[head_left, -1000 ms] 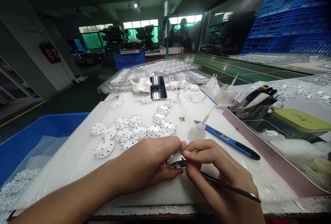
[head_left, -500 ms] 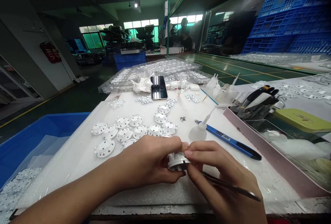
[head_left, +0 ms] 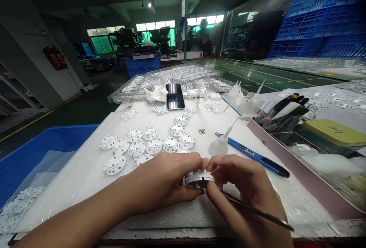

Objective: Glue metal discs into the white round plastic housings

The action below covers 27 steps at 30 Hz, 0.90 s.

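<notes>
My left hand (head_left: 167,177) is closed around a round white plastic part (head_left: 199,180), gripping its left side with thumb and fingers. From the other side, my right hand (head_left: 248,187) pinches the same part at its rim and top. Dark metal tweezers (head_left: 261,214) lie across the right palm, held under the curled fingers, their far end sticking out toward the lower right. Just beyond my hands, several similar white round parts (head_left: 136,148) with small knobs stand on the white foam sheet (head_left: 85,202). What the fingertips touch on top of the part is partly hidden.
Behind the hands are a squeeze bottle (head_left: 219,145) with a thin nozzle and a blue pen-like tool (head_left: 251,154). A phone (head_left: 175,97) lies farther back, near small white pieces (head_left: 159,110). A pink-edged box (head_left: 288,171) borders the right; a blue bin (head_left: 71,135) stands left.
My right fingers have lifted and curled back a little from the part's top, and the tweezers' outer end has shifted slightly right and down. My left hand keeps its hold.
</notes>
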Available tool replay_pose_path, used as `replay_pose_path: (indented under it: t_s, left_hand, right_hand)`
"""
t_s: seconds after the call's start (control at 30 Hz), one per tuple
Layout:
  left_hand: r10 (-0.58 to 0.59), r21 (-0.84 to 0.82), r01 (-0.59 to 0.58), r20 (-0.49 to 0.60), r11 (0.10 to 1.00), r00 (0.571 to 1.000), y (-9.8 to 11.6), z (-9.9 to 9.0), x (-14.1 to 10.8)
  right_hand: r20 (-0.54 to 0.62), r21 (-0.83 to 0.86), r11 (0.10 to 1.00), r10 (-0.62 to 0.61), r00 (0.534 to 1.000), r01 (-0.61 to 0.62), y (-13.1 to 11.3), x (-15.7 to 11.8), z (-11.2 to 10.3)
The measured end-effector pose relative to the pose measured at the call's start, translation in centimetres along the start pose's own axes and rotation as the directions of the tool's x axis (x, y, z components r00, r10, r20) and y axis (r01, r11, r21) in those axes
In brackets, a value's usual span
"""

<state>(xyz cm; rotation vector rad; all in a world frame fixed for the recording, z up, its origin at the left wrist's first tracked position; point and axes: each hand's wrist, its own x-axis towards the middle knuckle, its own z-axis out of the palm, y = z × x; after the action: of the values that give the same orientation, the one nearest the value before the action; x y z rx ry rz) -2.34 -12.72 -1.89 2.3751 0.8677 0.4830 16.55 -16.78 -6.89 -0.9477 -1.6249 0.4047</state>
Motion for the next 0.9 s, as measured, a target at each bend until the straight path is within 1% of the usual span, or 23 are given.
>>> replay_pose_path:
  t_s: [0.13,0.23,0.4,0.5,0.6,0.67,0.7,0.77,0.9]
  left_hand:
    - [0.03,0.005,-0.03,-0.022,1.0,0.999,-0.01,-0.04,0.09]
    - [0.05,0.015,-0.05,-0.008,0.999,0.999,-0.11,-0.08,0.13]
    - [0.132,0.049,-0.132,0.012,0.99,0.991,-0.52,-0.03,0.19]
    - [0.224,0.139,-0.22,-0.013,0.966,0.975,-0.71,0.13,0.12]
    - [0.279,0.271,-0.254,-0.054,0.928,0.959,-0.74,0.37,-0.01]
    - [0.276,0.301,-0.24,-0.083,0.923,0.958,-0.71,0.48,-0.07]
    - [0.265,0.29,-0.228,-0.096,0.93,0.959,-0.69,0.5,-0.07]
    - [0.231,0.225,-0.202,-0.11,0.953,0.967,-0.63,0.44,-0.04]
    - [0.156,0.077,-0.149,-0.097,0.986,0.983,-0.43,0.16,0.02]
  right_hand:
    - [-0.045,-0.004,0.999,0.038,0.998,-0.039,0.13,-0.09,0.16]
    - [-0.075,-0.006,0.998,0.066,0.995,-0.067,0.13,-0.04,0.1]
    - [-0.051,0.044,0.995,0.096,0.994,-0.094,0.15,0.02,-0.06]
    - [-0.033,0.042,0.995,0.094,0.995,-0.093,0.11,0.11,-0.02]
    - [-0.019,0.023,0.994,0.11,0.994,-0.11,0.12,0.22,0.07]
    - [-0.018,0.015,0.993,0.119,0.993,-0.119,0.18,0.28,0.07]
    - [-0.016,0.011,0.993,0.119,0.993,-0.119,0.2,0.31,0.03]
    - [-0.003,0.006,0.994,0.11,0.994,-0.11,0.21,0.37,-0.15]
    - [0.082,-0.025,0.999,0.043,0.996,-0.041,-0.01,0.38,-0.52]
